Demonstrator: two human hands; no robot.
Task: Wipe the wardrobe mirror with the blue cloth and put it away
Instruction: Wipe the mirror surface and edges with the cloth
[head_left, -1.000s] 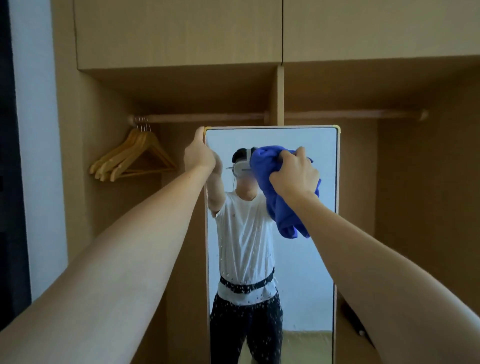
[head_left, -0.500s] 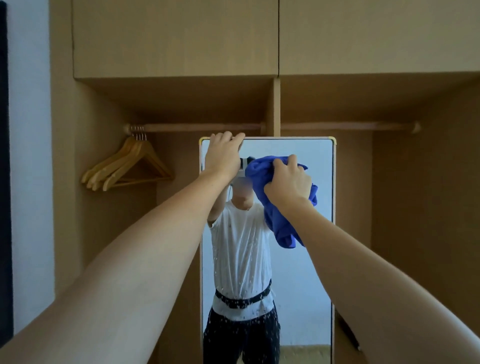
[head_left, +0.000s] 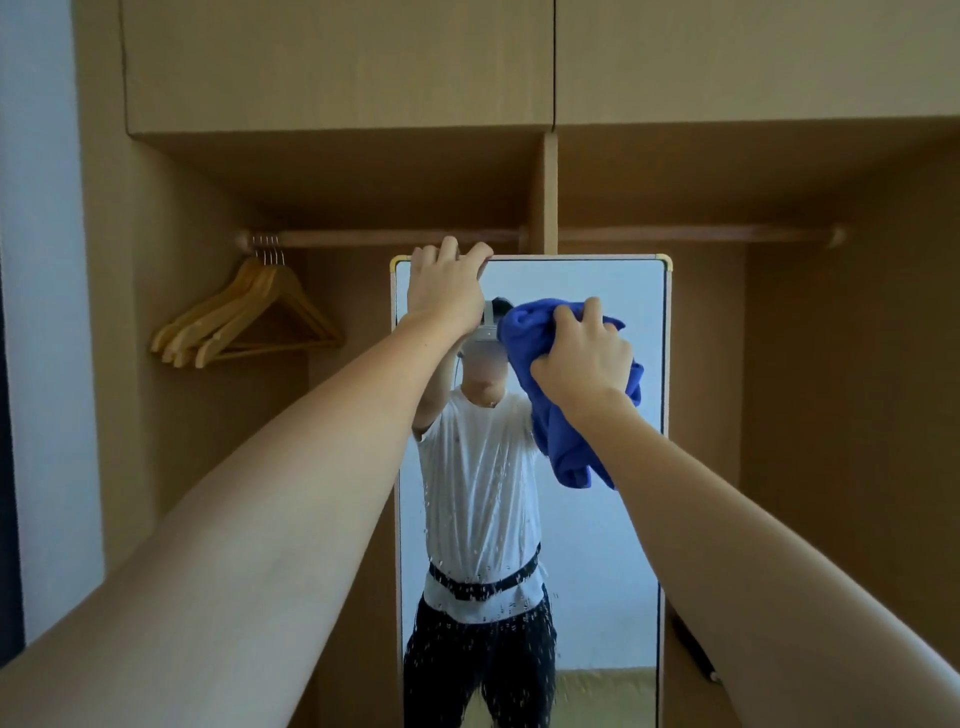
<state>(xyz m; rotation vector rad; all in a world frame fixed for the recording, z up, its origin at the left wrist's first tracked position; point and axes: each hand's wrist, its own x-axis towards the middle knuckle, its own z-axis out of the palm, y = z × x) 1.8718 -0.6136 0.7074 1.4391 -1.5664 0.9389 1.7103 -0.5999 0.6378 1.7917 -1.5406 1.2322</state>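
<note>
Two bare arms reach from the near edge toward a tall framed mirror (head_left: 597, 545) standing upright inside an open wooden wardrobe (head_left: 337, 67). Left hand (head_left: 448, 291): placed at the top left corner of the mirror, its fingers (head_left: 451, 248) curled over the upper edge of the frame, gripping it. Right hand (head_left: 584, 353): held at the upper middle of the glass, fingers closed around a bunched blue cloth (head_left: 563, 447); the cloth lies against the mirror, and its loose end hangs below the hand. Whether the palm itself touches the glass cannot be told.

Mirror surface: many small droplets are scattered over its lower and middle parts. The glass reflects a person in a white T-shirt, dark trousers and a black waist strap, wearing a head-mounted device.

Wardrobe interior: a wooden rail (head_left: 395, 238) runs horizontally just behind and above the mirror's top edge, crossing a vertical divider (head_left: 549, 192). A group of wooden hangers (head_left: 249, 312) hangs at the left end of the rail, well apart from the mirror. Closed upper cabinet doors span the top. A pale wall (head_left: 41, 312) borders the wardrobe on the far left.
</note>
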